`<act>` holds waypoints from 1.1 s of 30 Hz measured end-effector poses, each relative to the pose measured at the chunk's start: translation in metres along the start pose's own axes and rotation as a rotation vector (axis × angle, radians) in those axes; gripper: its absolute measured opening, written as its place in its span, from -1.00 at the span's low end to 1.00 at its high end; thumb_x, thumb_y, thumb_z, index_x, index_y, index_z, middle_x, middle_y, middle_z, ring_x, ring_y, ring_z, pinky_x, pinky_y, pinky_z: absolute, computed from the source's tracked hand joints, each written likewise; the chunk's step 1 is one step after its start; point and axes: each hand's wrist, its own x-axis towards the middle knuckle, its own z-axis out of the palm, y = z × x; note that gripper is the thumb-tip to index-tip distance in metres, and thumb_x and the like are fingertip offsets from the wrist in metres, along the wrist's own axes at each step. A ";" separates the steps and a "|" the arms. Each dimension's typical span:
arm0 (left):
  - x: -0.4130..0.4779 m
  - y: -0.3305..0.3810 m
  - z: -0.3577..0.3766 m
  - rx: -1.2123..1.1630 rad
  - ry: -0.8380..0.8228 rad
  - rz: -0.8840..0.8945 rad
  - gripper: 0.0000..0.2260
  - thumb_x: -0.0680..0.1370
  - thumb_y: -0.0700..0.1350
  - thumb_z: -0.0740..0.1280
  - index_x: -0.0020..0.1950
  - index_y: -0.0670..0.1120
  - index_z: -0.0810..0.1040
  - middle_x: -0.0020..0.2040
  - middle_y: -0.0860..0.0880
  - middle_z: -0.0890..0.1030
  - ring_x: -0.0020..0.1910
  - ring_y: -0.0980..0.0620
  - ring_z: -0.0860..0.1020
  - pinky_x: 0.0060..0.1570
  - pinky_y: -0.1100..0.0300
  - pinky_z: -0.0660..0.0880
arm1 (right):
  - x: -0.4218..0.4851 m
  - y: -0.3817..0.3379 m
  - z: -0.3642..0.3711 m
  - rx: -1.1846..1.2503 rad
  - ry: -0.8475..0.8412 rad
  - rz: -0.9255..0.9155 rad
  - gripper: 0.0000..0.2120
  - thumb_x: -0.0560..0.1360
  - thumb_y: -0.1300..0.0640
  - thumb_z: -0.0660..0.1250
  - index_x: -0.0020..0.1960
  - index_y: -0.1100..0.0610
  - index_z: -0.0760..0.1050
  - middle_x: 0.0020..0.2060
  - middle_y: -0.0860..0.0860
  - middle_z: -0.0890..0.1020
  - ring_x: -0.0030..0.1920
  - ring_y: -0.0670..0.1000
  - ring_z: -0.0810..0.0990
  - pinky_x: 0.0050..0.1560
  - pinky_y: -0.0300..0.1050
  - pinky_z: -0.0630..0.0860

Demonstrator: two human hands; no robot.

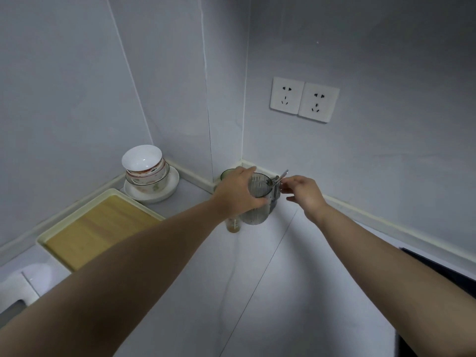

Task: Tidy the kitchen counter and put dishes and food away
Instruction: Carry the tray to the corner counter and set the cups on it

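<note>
Nearest to us is the bare grey desk (283, 279), and both our forearms run out over it toward the far corner. First comes a small glass (234, 226) with something orange at its bottom, standing just left of the ribbed grey cup (255, 215) and partly under our left wrist. Our left hand (239, 191) comes at the cup from the left, its grip wrapped round the upper wall and clamped on it, so the cup is steadied upright. Our right hand (304, 194) comes from the right, thumb and forefinger closed on the handle of a metal spoon (283, 174), the other fingers loose. The spoon's long axis leans up and to the right out of the cup's right rim, bowl end down inside, so the handle points at the right hand, the nearer one. We judge the next move should follow that slant, not go straight up, or the spoon may catch the rim. Just beyond the cup, hard in the corner, a green glass (226, 173) shows behind our left fingers.
</note>
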 end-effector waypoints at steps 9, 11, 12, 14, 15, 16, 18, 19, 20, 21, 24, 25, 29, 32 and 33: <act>0.014 -0.051 -0.039 0.015 0.189 -0.128 -0.22 0.39 0.14 0.46 0.49 -0.13 0.24 0.36 -0.13 0.38 0.35 -0.08 0.32 0.34 0.09 0.27 | 0.050 0.005 0.055 -0.749 -0.019 -0.069 -0.45 0.50 0.04 0.32 0.41 0.21 0.28 0.34 0.18 0.36 0.34 0.19 0.35 0.30 -0.07 0.32; 0.014 -0.059 -0.042 0.023 0.225 -0.140 -0.22 0.38 0.13 0.47 0.48 -0.15 0.25 0.34 -0.15 0.39 0.33 -0.10 0.34 0.32 0.10 0.28 | 0.058 0.013 0.063 -0.921 -0.032 -0.054 -0.34 0.46 -0.08 0.34 0.43 0.18 0.21 0.36 0.18 0.31 0.38 0.21 0.27 0.36 0.04 0.27; 0.015 -0.065 -0.042 0.024 0.235 -0.155 -0.22 0.38 0.12 0.47 0.48 -0.15 0.26 0.34 -0.15 0.39 0.32 -0.10 0.35 0.31 0.10 0.28 | 0.064 0.016 0.069 -0.970 -0.046 -0.030 -0.27 0.43 -0.14 0.36 0.44 0.17 0.18 0.37 0.17 0.29 0.38 0.21 0.26 0.37 0.07 0.27; 0.016 -0.074 -0.042 0.017 0.234 -0.190 -0.22 0.38 0.12 0.47 0.48 -0.15 0.25 0.34 -0.15 0.39 0.33 -0.11 0.34 0.31 0.08 0.29 | 0.072 0.022 0.078 -1.008 -0.064 0.041 -0.10 0.33 -0.26 0.42 0.46 0.14 0.12 0.38 0.17 0.27 0.39 0.22 0.24 0.37 0.13 0.27; 0.015 -0.078 -0.042 0.014 0.230 -0.199 -0.22 0.38 0.12 0.47 0.48 -0.14 0.25 0.34 -0.15 0.38 0.33 -0.11 0.34 0.31 0.07 0.29 | 0.074 0.025 0.081 -1.016 -0.073 0.080 -0.04 0.29 -0.29 0.43 0.47 0.13 0.09 0.39 0.17 0.26 0.40 0.22 0.23 0.37 0.15 0.27; 0.014 -0.081 -0.041 0.009 0.230 -0.204 -0.22 0.38 0.12 0.47 0.48 -0.14 0.25 0.34 -0.15 0.38 0.33 -0.11 0.34 0.32 0.06 0.29 | 0.076 0.027 0.082 -1.020 -0.080 0.112 -0.01 0.28 -0.29 0.45 0.48 0.13 0.07 0.39 0.16 0.25 0.40 0.23 0.23 0.36 0.16 0.28; 0.012 -0.086 -0.038 -0.006 0.226 -0.212 -0.23 0.38 0.11 0.47 0.48 -0.13 0.25 0.35 -0.14 0.38 0.34 -0.11 0.33 0.32 0.05 0.29 | 0.079 0.032 0.083 -1.021 -0.087 0.135 -0.07 0.31 -0.23 0.45 0.47 0.12 0.07 0.36 0.16 0.26 0.38 0.23 0.23 0.33 0.14 0.31; 0.011 -0.087 -0.037 -0.005 0.222 -0.214 -0.23 0.38 0.11 0.47 0.48 -0.12 0.25 0.35 -0.14 0.38 0.34 -0.10 0.33 0.32 0.05 0.30 | 0.078 0.033 0.082 -1.012 -0.087 0.132 -0.12 0.35 -0.19 0.43 0.46 0.12 0.07 0.35 0.16 0.26 0.38 0.23 0.23 0.31 0.12 0.32; 0.010 -0.090 -0.036 -0.001 0.219 -0.214 -0.23 0.38 0.12 0.47 0.48 -0.12 0.25 0.35 -0.14 0.38 0.34 -0.10 0.34 0.31 0.05 0.30 | 0.078 0.034 0.081 -0.999 -0.084 0.127 -0.17 0.37 -0.15 0.42 0.45 0.12 0.09 0.33 0.16 0.26 0.37 0.23 0.23 0.29 0.10 0.33; 0.009 -0.093 -0.035 0.003 0.214 -0.216 -0.23 0.38 0.12 0.47 0.48 -0.11 0.25 0.35 -0.13 0.38 0.34 -0.10 0.34 0.31 0.05 0.31 | 0.077 0.034 0.080 -0.989 -0.079 0.121 -0.20 0.38 -0.12 0.42 0.44 0.13 0.10 0.32 0.16 0.26 0.37 0.23 0.23 0.28 0.08 0.34; 0.005 -0.096 -0.033 -0.001 0.191 -0.228 -0.23 0.39 0.12 0.47 0.48 -0.10 0.25 0.36 -0.12 0.38 0.34 -0.09 0.34 0.30 0.05 0.32 | 0.070 0.031 0.078 -0.985 -0.041 0.103 -0.26 0.35 -0.08 0.43 0.39 0.15 0.20 0.28 0.15 0.29 0.34 0.20 0.25 0.22 0.04 0.38; 0.003 -0.096 -0.032 -0.004 0.186 -0.230 -0.24 0.39 0.12 0.47 0.48 -0.10 0.25 0.36 -0.12 0.39 0.34 -0.09 0.35 0.29 0.05 0.33 | 0.066 0.028 0.077 -0.996 -0.026 0.087 -0.28 0.34 -0.08 0.43 0.37 0.15 0.22 0.27 0.14 0.30 0.32 0.19 0.27 0.20 0.02 0.39; -0.006 -0.092 -0.029 0.015 0.167 -0.232 -0.24 0.39 0.13 0.46 0.48 -0.10 0.25 0.37 -0.13 0.39 0.33 -0.10 0.37 0.27 0.07 0.34 | 0.052 0.010 0.069 -1.051 0.020 -0.014 -0.30 0.32 -0.10 0.44 0.33 0.13 0.25 0.24 0.12 0.31 0.29 0.16 0.28 0.17 -0.01 0.40; -0.014 -0.089 -0.030 0.026 0.175 -0.229 -0.24 0.39 0.13 0.46 0.48 -0.11 0.25 0.37 -0.12 0.38 0.33 -0.10 0.37 0.26 0.09 0.34 | 0.038 -0.004 0.064 -1.036 0.045 -0.118 -0.28 0.32 -0.08 0.43 0.37 0.10 0.24 0.25 0.12 0.31 0.28 0.15 0.28 0.17 -0.02 0.39; -0.016 -0.089 -0.031 0.028 0.178 -0.225 -0.24 0.39 0.13 0.45 0.48 -0.11 0.25 0.38 -0.12 0.38 0.33 -0.09 0.37 0.26 0.10 0.34 | 0.033 -0.009 0.063 -1.018 0.050 -0.165 -0.25 0.31 -0.06 0.44 0.40 0.09 0.22 0.25 0.12 0.31 0.28 0.15 0.28 0.18 -0.02 0.39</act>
